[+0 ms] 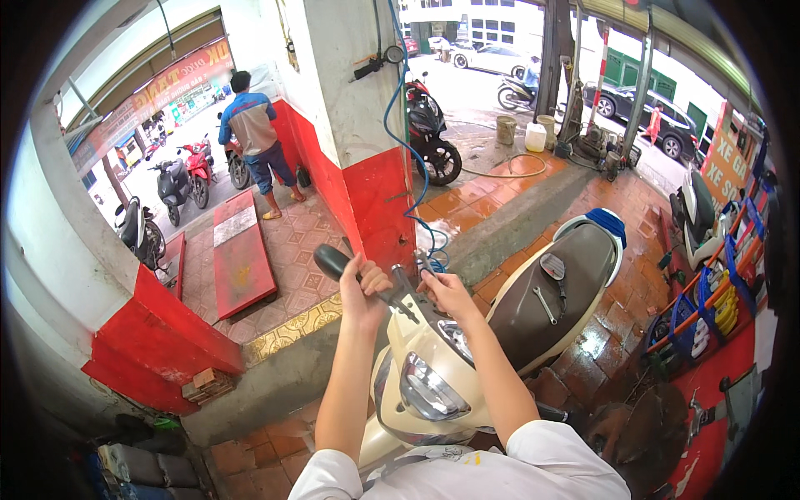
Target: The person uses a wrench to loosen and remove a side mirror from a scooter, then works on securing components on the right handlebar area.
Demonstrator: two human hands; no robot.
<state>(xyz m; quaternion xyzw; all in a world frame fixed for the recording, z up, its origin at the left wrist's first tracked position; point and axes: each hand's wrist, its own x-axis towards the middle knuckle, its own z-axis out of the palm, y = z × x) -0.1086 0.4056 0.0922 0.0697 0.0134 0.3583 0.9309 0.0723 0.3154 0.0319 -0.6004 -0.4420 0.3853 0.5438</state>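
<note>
Your work seems to be at the handlebar (405,288) of the cream scooter (437,354), probably fitting or freeing a mirror; this one view does not settle which. Your left hand (367,287) is curled closed on the black mirror (332,261), judged such by its rounded shape; its head juts out just beside your fingers, above the scooter's front, while the hand hides its stem. Your right hand (448,294) pinches a small piece (424,263) between thumb and fingers, near the left hand and also above the scooter's front; I cannot tell what it is or whether it joins the bar. The next move likely calls for steadying the mirror with your left hand while your right fingers turn or align that piece. On the scooter's seat (521,327), apart from both hands, lie a loose mirror (552,267) and, just beside it, a wrench (546,306).
</note>
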